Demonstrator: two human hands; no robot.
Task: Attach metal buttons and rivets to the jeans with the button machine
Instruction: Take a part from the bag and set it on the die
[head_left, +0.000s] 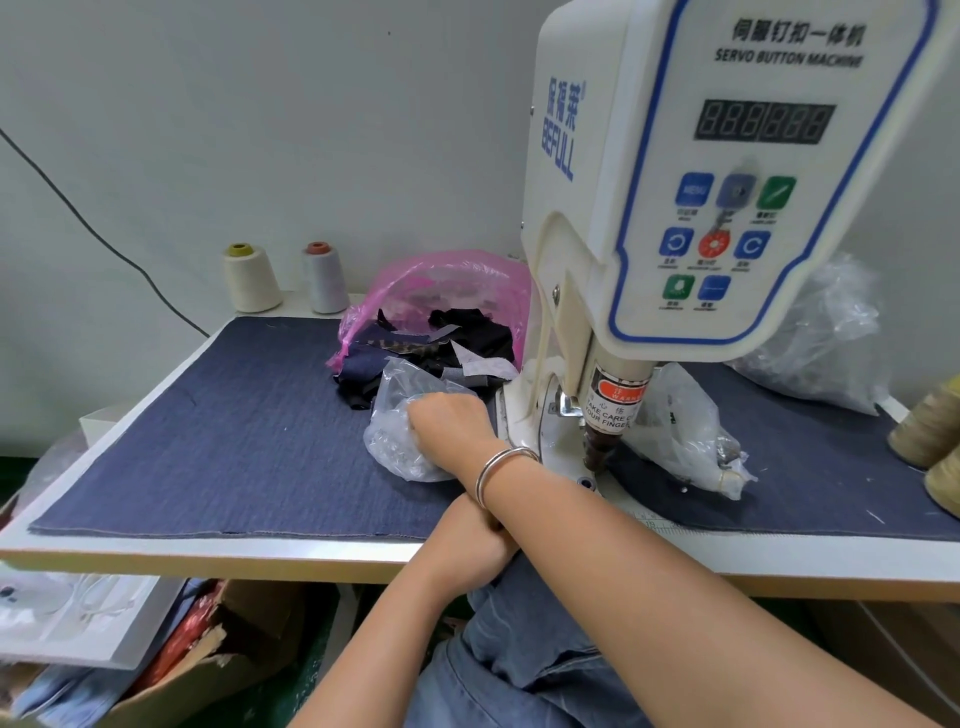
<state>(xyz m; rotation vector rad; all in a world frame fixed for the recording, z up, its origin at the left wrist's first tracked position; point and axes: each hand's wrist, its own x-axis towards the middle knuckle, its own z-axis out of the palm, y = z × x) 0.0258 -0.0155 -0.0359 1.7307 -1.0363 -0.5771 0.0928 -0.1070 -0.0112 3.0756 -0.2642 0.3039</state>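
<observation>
The right hand (447, 431), with a silver bangle at the wrist, reaches across to the left and into a clear plastic bag of small metal pieces (400, 436) lying on the dark blue denim cover of the table (208, 431), just left of the white servo button machine (701, 208). Its fingers are buried in the bag, so I cannot tell whether they are spread or already pinching a button. The left hand (467, 545) sits lower, at the near edge of the table under the right forearm, and seems to grip the blue jeans (519, 649) that lie in the lap below the table; its fingers are mostly hidden and their state is unclear too.

The step looks like fetching a button or rivet, with the jeans not yet under the machine's dark punch head (597, 457). To do it well, feel out a single piece rather than a pinch of several, and hold the bag's mouth low so nothing spills onto the cloth. A second clear bag of metal parts (696, 441) lies right of the punch, probably the mating halves, so check which half this bag gives. Keep hold of the jeans meanwhile so the marked spot is not lost.
</observation>
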